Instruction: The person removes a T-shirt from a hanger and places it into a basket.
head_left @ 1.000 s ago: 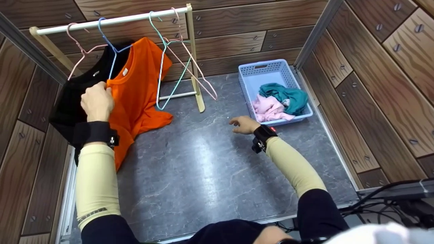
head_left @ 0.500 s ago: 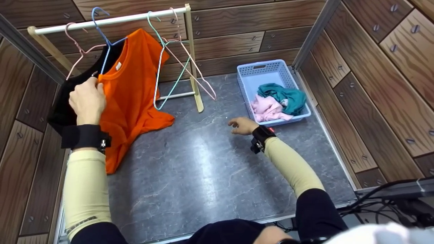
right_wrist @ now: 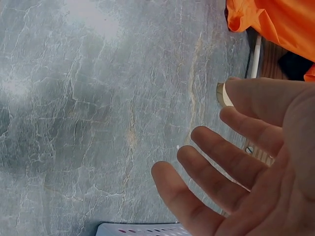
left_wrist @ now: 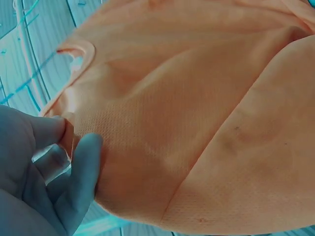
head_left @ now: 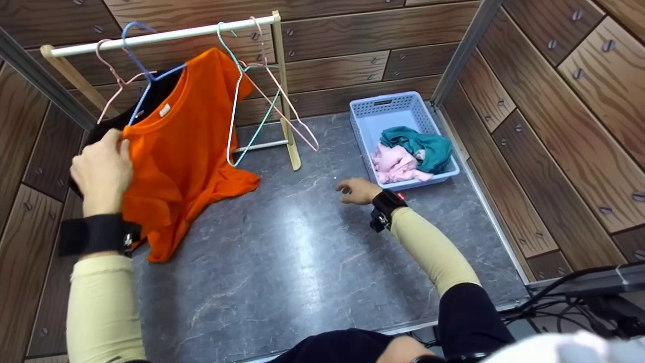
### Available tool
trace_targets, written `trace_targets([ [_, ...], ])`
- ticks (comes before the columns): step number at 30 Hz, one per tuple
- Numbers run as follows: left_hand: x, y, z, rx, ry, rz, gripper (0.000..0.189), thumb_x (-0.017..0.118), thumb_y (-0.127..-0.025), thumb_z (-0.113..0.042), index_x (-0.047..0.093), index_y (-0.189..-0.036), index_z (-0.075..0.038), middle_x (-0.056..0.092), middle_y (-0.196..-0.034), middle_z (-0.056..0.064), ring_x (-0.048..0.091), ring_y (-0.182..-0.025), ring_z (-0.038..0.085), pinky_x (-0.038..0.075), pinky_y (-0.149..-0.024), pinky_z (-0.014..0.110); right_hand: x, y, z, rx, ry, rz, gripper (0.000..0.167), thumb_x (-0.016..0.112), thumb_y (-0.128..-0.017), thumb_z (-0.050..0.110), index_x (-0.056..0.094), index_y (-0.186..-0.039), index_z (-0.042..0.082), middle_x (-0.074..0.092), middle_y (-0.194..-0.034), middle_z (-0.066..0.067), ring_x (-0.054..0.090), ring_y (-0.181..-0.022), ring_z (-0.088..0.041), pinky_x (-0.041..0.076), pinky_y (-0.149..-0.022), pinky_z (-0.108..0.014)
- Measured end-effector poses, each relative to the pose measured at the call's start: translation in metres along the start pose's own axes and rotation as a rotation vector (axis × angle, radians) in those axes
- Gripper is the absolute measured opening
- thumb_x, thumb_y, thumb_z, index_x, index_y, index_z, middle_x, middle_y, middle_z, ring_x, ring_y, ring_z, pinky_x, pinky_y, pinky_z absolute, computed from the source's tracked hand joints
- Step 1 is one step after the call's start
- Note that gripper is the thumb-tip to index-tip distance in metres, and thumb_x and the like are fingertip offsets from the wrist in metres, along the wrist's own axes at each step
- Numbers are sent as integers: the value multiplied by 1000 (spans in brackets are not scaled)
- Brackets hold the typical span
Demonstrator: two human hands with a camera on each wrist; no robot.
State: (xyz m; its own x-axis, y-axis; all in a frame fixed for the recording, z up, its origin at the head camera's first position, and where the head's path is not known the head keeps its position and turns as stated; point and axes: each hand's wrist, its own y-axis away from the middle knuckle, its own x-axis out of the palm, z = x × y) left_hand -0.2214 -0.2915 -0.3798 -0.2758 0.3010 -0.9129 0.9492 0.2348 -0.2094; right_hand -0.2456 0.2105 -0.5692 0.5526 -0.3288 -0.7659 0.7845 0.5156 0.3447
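My left hand [head_left: 103, 166] pinches the orange T-shirt [head_left: 176, 161] at its near shoulder beside the neckline. In the left wrist view, thumb and fingers grip a fold of the orange cloth. A blue hanger [head_left: 143, 93] runs inside the shirt's shoulders, its hook at the white rail [head_left: 201, 31]. Behind it hangs a black shirt [head_left: 108, 126] with a pink hanger [head_left: 118, 83], mostly hidden by the orange one. My right hand [head_left: 360, 191] hovers over the grey floor near the basket, fingers loosely bent and holding nothing; the right wrist view shows its palm.
A green hanger [head_left: 237, 96] and another pink hanger [head_left: 287, 91] hang bare at the rack's right end. A blue basket [head_left: 368, 118] with a pink cloth [head_left: 395, 164] and a teal cloth [head_left: 421, 146] stands at the right. Wood-patterned walls [head_left: 332, 45] surround the floor.
My left hand has moved left and slightly down, drawing the orange shirt and blue hanger left over the black shirt. The hanger's hook has shifted left along the rail. My right hand has barely moved.
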Motion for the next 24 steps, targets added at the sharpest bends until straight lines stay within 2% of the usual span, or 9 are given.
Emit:
trace_targets([
  [6, 3, 9, 12, 42, 22, -13, 33, 41, -104, -31, 59, -124, -12, 65, -118, 26, 55, -91, 57, 40, -75, 63, -2, 1, -1, 34, 7, -2, 42, 61, -92, 13, 56, -131, -4, 61, -127, -28, 59, -120, -39, 47, -103, -47],
  [15, 10, 12, 20, 124, 7, 4, 30, 42, -104, -33, 60, -119, -13, 66, -111, 26, 56, -85, 54, 39, -68, 61, 1, -3, -2, 28, -9, 15, 43, 60, -93, 13, 55, -132, -2, 61, -128, -27, 59, -120, -39, 47, -103, -47],
  [20, 15, 15, 33, 141, -5, 107, 32, 40, -105, -34, 58, -122, -14, 65, -113, 26, 57, -90, 53, 40, -71, 60, 0, -1, -3, 47, -36, 11, 45, 61, -93, 13, 54, -134, -1, 59, -130, -28, 59, -119, -40, 47, -102, -48],
  [24, 31, 21, 43, 146, -32, 175, 30, 41, -104, -31, 57, -122, -13, 63, -112, 30, 57, -93, 57, 40, -71, 63, 1, 0, -4, 29, -46, -13, 47, 61, -92, 13, 51, -135, -2, 60, -128, -28, 61, -116, -40, 48, -101, -48],
])
